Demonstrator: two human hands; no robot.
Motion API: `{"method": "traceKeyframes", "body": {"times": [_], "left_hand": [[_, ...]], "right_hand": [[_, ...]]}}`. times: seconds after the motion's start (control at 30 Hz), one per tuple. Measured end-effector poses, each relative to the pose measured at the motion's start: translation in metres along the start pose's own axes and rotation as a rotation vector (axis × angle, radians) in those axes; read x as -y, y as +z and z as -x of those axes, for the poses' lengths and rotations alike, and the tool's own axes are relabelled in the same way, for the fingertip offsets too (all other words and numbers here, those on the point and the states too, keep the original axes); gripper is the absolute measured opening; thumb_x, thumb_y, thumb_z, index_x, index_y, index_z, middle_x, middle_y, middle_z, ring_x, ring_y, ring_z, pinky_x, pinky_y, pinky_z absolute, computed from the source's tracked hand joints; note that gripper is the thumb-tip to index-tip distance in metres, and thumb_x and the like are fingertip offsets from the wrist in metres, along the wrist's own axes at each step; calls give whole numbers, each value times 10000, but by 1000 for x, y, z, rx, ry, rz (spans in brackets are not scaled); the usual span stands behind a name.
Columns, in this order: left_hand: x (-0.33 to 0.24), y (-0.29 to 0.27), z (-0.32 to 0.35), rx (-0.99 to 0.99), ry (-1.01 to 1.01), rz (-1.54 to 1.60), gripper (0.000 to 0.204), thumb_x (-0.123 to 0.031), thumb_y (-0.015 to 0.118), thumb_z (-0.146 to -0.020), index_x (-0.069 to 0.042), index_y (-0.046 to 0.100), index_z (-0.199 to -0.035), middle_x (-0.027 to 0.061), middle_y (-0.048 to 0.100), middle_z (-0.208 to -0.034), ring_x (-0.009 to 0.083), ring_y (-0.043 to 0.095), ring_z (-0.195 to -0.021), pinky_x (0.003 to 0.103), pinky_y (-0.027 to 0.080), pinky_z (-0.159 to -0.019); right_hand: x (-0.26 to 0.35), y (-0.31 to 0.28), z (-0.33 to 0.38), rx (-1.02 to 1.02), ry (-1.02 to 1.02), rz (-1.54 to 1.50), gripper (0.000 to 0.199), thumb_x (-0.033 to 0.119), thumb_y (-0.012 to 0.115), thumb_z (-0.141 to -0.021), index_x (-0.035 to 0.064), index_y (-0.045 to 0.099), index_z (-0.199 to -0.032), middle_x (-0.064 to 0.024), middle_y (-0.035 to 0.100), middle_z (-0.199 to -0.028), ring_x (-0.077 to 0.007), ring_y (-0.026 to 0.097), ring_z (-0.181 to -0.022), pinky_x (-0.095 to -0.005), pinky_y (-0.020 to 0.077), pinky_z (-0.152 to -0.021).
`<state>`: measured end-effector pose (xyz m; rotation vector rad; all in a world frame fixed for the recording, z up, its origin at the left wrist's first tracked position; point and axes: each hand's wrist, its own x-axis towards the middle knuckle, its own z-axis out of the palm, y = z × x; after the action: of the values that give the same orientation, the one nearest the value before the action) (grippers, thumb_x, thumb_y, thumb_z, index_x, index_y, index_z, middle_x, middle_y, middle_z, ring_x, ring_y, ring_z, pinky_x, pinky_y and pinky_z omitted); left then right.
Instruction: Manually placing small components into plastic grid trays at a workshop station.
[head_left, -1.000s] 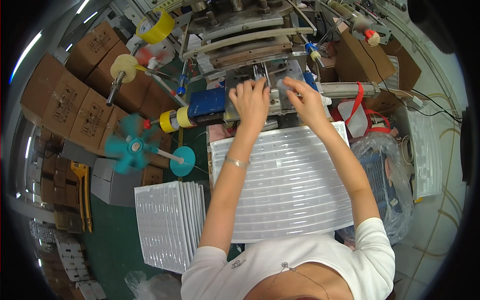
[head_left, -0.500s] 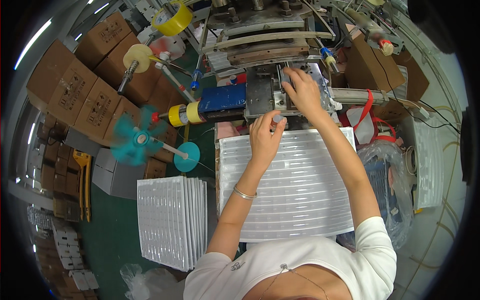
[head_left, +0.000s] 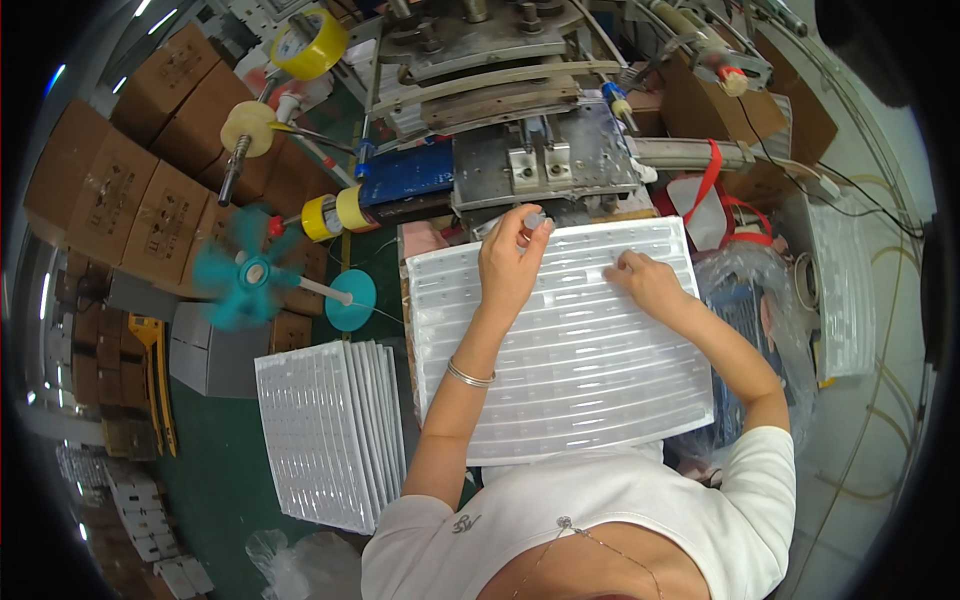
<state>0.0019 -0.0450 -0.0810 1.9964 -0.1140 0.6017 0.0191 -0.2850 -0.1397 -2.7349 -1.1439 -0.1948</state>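
Note:
A large white tray (head_left: 560, 375) with many parallel ridged rows lies in front of me, below the press machine. My left hand (head_left: 508, 265) is over the tray's far edge, its fingers closed on a small, pale, translucent cylinder (head_left: 535, 220). My right hand (head_left: 652, 284) rests at the right part of the tray, fingertips bent down onto its rows. Whether a small piece is between those fingers is too fine to make out. Beyond both hands, two metal clamp blocks (head_left: 540, 168) sit on the machine's steel plate (head_left: 595, 150).
Several similar trays (head_left: 320, 430) stand stacked at lower left. A turning teal fan (head_left: 245, 268) and yellow tape rolls (head_left: 320, 217) are left of the machine. Cardboard boxes (head_left: 110, 190) line the left side. A clear plastic bag (head_left: 765, 340) sits at right.
My right hand has left the machine's clamp blocks and come back toward me onto the tray. My left hand keeps hold of the small cylinder. The view has shifted slightly.

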Motion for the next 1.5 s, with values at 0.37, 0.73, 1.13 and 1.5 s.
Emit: {"method": "traceKeyframes", "body": {"times": [0.37, 0.73, 1.13, 1.5], "left_hand": [[9, -8, 5, -19, -106, 23, 123, -139, 557, -866, -33, 563, -928, 75, 603, -776, 172, 559, -666, 300, 459, -634], [17, -6, -10, -121, 99, -224, 217, -40, 485, -780, -38, 575, -977, 130, 609, -887, 301, 585, -845, 379, 446, -758], [13, 4, -103, -145, 338, -972, 355, -371, 620, -820, -158, 627, -1104, 129, 600, -1013, 257, 618, -663, 387, 381, -688], [-4, -9, -28, -16, 127, -313, 248, -178, 652, -813, -102, 625, -1047, 61, 595, -848, 255, 594, -718, 352, 424, -663]], "right_hand": [[-24, -10, -6, 21, -1, -24, 184, 53, 596, -728, 107, 617, -902, -66, 577, -911, -253, 603, -838, -325, 518, -648], [5, -67, -68, -240, 233, -974, 236, 113, 597, -782, 47, 528, -998, -45, 571, -974, -160, 543, -815, -280, 461, -723], [20, -78, -120, -563, 137, -723, 240, 65, 597, -835, 45, 597, -1074, -84, 616, -1065, -186, 603, -831, -292, 514, -708], [11, -57, -187, -746, 107, -69, 195, 123, 636, -770, 88, 636, -962, -79, 656, -882, -268, 626, -823, -366, 523, -667]]}}
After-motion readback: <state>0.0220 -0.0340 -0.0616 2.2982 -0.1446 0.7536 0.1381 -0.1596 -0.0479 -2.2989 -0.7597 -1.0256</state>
